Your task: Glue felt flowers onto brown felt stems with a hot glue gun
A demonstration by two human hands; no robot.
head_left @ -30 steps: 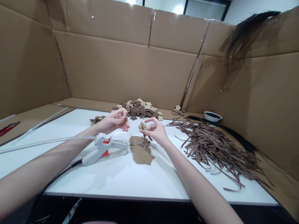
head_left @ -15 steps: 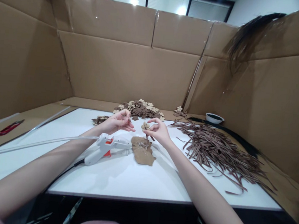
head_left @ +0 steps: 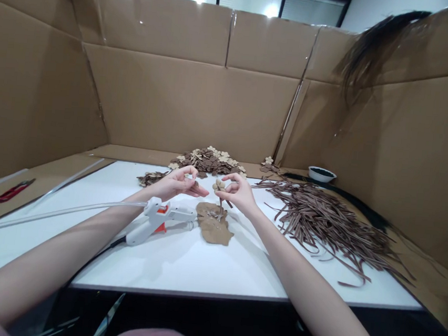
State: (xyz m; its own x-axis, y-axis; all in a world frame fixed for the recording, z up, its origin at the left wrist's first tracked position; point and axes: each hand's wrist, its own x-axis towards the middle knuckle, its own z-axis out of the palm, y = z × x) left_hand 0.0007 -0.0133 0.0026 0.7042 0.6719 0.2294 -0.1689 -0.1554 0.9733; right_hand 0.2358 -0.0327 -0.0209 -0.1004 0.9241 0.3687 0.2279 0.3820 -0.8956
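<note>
The small flower (head_left: 219, 185) is a cluster of pale tan rounded petals on a thin dark stem, held upright above a flat brown scrap (head_left: 213, 225) that lies on the bench (head_left: 199, 260). The bench top is white and glossy, walled on three sides by tall brown cardboard panels (head_left: 182, 106), with bright ceiling lights in the windows behind. A white glue gun (head_left: 159, 220) with an orange trigger lies just left of the scrap, its clear glue stick trailing off to the left. A heap of brown and tan petal cutouts (head_left: 207, 161) sits at the back, a spread of dark brown strips (head_left: 322, 219) to the right, a small white bowl (head_left: 321, 173) beyond them, and red cutters (head_left: 11, 191) far left on cardboard. The right hand (head_left: 239, 193) has its grip pinched shut on the flower, thumb and forefinger at the stem just under the petals. The left hand (head_left: 178, 183) is just beside it, fingertips pinched together on a small brown piece too small to make out, close to the flower but not touching it
</note>
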